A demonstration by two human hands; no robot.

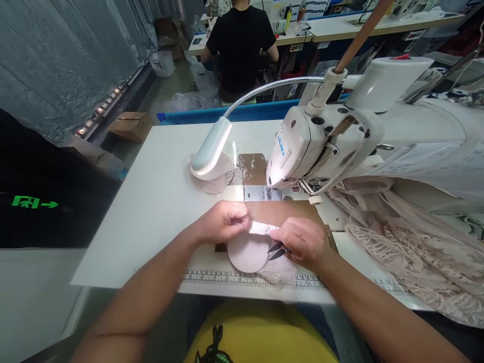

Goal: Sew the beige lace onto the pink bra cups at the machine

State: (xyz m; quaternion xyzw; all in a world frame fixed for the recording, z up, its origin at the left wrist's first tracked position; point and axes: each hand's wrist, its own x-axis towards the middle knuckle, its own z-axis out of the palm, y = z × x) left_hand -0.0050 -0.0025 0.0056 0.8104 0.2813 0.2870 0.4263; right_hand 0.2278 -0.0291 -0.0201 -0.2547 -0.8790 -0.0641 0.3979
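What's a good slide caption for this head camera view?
Left hand and right hand hold a white strip between them, dark snips in the right, before a white sewing machine.

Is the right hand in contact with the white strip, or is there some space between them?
Touching. The head view shows the right hand with its fingertips closed on one end of the white strip, without a gap.

A co-worker (242, 50) sits ahead (back turned); a cardboard box (130, 127) and whitish bin (162, 64) stand leftward.
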